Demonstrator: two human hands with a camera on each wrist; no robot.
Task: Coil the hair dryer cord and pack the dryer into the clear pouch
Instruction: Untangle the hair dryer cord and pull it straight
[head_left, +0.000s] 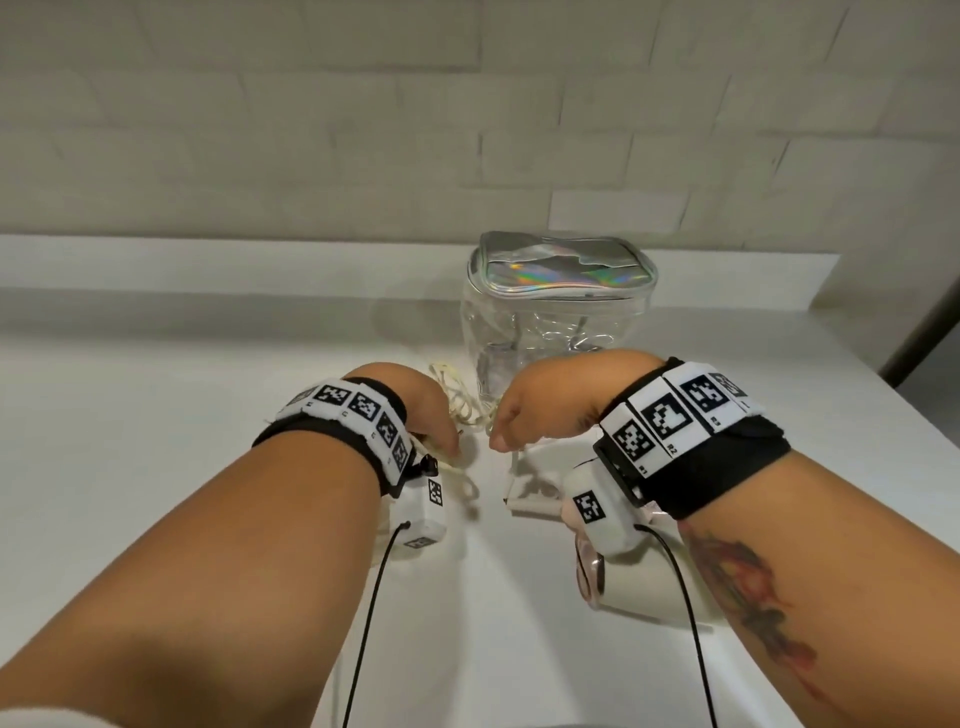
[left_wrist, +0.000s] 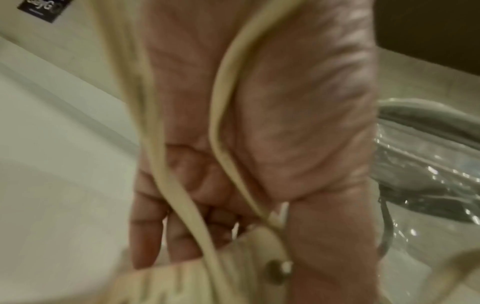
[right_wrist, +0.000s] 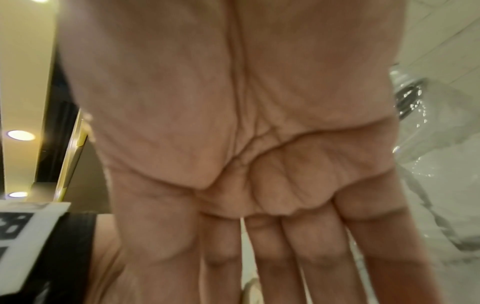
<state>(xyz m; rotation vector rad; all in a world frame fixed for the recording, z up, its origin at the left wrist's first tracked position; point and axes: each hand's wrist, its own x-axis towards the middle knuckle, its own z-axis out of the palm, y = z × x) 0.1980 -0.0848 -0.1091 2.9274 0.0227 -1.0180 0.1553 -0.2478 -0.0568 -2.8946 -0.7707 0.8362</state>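
The cream cord (head_left: 460, 397) lies in loose loops on the white counter in front of the clear pouch (head_left: 561, 322). My left hand (head_left: 426, 415) curls around strands of the cord (left_wrist: 226, 102), which cross its palm (left_wrist: 285, 123). A cream strap with a metal stud (left_wrist: 275, 269) sits by its fingertips. My right hand (head_left: 524, 410) hovers beside the loops, and in the right wrist view its fingers (right_wrist: 311, 246) are straight and hold nothing. The beige hair dryer (head_left: 639, 587) lies on the counter under my right wrist, with its handle (head_left: 530, 501) pointing left.
The pouch (left_wrist: 428, 164) stands upright near the tiled back wall with its iridescent zip lid (head_left: 561, 265) closed on top. It shows at the right edge of the right wrist view as clear plastic (right_wrist: 441, 144). The counter edge drops off at the far right (head_left: 883, 364).
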